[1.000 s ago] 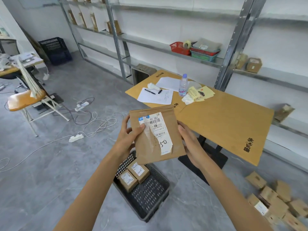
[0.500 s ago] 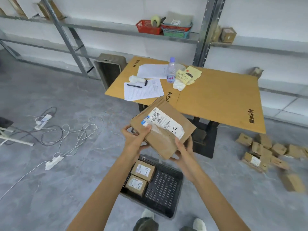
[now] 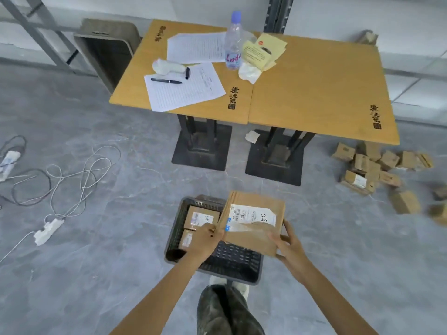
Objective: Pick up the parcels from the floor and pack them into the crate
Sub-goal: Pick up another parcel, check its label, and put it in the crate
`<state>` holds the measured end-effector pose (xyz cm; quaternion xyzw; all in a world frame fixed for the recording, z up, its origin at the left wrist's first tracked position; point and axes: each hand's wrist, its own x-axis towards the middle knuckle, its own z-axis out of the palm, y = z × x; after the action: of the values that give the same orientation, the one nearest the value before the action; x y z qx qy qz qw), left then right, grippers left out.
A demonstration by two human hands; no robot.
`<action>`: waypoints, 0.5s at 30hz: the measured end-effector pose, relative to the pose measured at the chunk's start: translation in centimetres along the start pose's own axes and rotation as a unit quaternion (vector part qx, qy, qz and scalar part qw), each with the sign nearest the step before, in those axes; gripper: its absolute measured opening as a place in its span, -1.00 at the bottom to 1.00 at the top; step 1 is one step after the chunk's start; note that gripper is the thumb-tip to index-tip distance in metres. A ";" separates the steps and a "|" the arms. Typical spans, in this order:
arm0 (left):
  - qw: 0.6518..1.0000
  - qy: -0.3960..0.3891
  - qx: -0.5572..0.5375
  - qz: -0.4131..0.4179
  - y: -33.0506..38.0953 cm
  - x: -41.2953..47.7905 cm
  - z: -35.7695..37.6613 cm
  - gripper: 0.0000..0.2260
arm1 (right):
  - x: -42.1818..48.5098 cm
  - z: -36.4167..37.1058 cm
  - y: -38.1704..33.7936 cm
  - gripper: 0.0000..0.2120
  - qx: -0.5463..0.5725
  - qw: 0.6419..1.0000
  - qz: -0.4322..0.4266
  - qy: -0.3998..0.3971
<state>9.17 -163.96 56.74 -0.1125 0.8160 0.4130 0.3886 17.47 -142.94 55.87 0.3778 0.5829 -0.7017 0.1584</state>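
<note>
I hold a flat brown cardboard parcel (image 3: 251,238) with a white shipping label over the right half of the dark plastic crate (image 3: 173,234) on the floor. My left hand (image 3: 205,239) grips the parcel's left edge and my right hand (image 3: 286,245) grips its lower right corner. Two small labelled boxes (image 3: 200,217) lie in the crate's left side, one behind the other. A heap of several small brown parcels (image 3: 377,168) lies on the floor at the right.
Two wooden tables (image 3: 314,93) on black pedestal bases stand just beyond the crate, with papers, a pen and a water bottle (image 3: 233,42) on them. Cables and a power strip (image 3: 48,229) trail over the floor at left. My leg and shoes show below the crate.
The parcel has come down from chest height to just above the crate and tilted flatter. My view has swung downward, and both hands have kept their grip.
</note>
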 end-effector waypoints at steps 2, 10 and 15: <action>1.000 -0.013 0.014 -0.019 -2.8 3.5 2.3 -0.77 | 3.4 0.1 3.3 -0.34 -0.037 0.998 0.034 0.029; 0.889 0.015 -0.321 -0.325 -20.9 24.0 13.8 -0.48 | 24.0 1.7 21.5 -0.57 -0.063 0.989 0.116 0.066; 0.833 -0.026 -0.445 -0.328 -29.0 36.2 20.2 -0.62 | 38.3 1.6 33.6 -0.47 0.024 0.987 0.136 0.077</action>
<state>10.41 -162.00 6.19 -0.5239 0.4487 0.5825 0.4300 13.75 -145.16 5.07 0.5100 0.5194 -0.6565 0.1978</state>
